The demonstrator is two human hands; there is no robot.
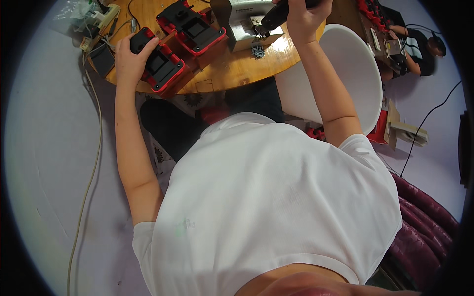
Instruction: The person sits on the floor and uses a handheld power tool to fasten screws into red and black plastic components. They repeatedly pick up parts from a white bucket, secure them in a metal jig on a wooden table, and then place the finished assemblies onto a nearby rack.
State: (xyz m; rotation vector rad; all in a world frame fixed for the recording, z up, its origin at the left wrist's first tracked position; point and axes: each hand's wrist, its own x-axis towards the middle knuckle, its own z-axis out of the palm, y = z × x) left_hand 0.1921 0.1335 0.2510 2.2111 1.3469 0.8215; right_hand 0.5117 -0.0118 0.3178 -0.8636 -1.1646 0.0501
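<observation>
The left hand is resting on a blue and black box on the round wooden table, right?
Not quite. In the head view the left hand rests on a red and black box, not a blue one. It does sit on the round wooden table.

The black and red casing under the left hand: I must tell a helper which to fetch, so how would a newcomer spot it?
On the round wooden table two black and red plastic casings lie side by side. The wanted black and red casing sits at the table's near left edge, under the left hand. Its twin lies farther back towards the grey metal box, with no hand on it.
</observation>
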